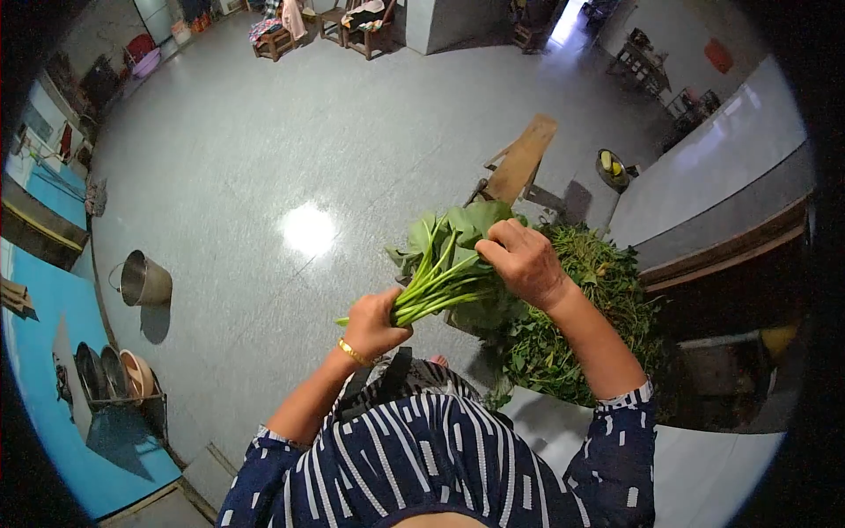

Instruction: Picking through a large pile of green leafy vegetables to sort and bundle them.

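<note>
My left hand [373, 323], with a gold bracelet at the wrist, grips a bunch of long green stems [436, 284] near their cut ends. Broad green leaves [475, 221] spread from the far end of the bunch. My right hand [525, 264] is curled at the leafy end, its fingertips pinched where one stem meets the leaves. Part of the leaves is hidden behind that hand. Beneath my right forearm lies a large heap of leafy green vines [581, 317].
Beyond the bunch stands a wooden bench [525, 158]. A metal bowl with yellow-green produce [612, 168] sits near the right wall. To the left are a metal bucket [148, 280] and a rack [125, 399] holding basins. Chairs [366, 30] bearing cloth stand at the far side.
</note>
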{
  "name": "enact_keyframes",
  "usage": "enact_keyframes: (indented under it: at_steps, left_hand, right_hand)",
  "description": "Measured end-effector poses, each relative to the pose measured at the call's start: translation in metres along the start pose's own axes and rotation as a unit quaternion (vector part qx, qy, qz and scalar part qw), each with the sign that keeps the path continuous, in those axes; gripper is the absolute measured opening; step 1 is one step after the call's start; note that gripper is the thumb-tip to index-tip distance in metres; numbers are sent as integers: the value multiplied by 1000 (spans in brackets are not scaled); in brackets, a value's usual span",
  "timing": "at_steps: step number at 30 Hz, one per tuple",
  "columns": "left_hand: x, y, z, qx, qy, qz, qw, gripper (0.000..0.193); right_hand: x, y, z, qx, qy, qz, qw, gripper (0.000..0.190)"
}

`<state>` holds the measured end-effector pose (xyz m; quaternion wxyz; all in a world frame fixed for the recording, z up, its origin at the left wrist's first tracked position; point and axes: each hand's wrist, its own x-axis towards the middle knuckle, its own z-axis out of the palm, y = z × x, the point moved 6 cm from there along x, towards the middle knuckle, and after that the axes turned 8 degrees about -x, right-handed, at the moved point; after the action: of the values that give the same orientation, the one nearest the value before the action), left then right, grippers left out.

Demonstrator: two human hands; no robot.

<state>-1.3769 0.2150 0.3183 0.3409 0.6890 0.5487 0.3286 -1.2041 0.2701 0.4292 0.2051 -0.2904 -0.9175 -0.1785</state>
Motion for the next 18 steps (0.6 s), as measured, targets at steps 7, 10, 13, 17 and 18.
enact_keyframes:
  at_steps: [7, 10, 13, 17, 18]
  left_hand:
    - [-2, -7, 8, -106, -46, -87, 989, 25]
    - [0, -1, 12, -182, -64, -83, 978, 25]
    - [3, 2, 9, -192, -71, -82, 975, 27]
    - [-2, -4, 9, -216, -54, -73, 972, 26]
    - [-3, -5, 7, -194, -49, -68, 977, 25]
  right_hand:
    - [5, -6, 11, 170, -9, 182, 968, 9]
    - [-10, 6, 44, 493, -35, 364, 789, 15]
    - [-1, 13, 29, 297, -32, 285, 911, 14]
    - [-6, 49, 10, 21, -11, 344, 939, 10]
    - [-4, 48, 5, 44, 24, 326, 944, 9]
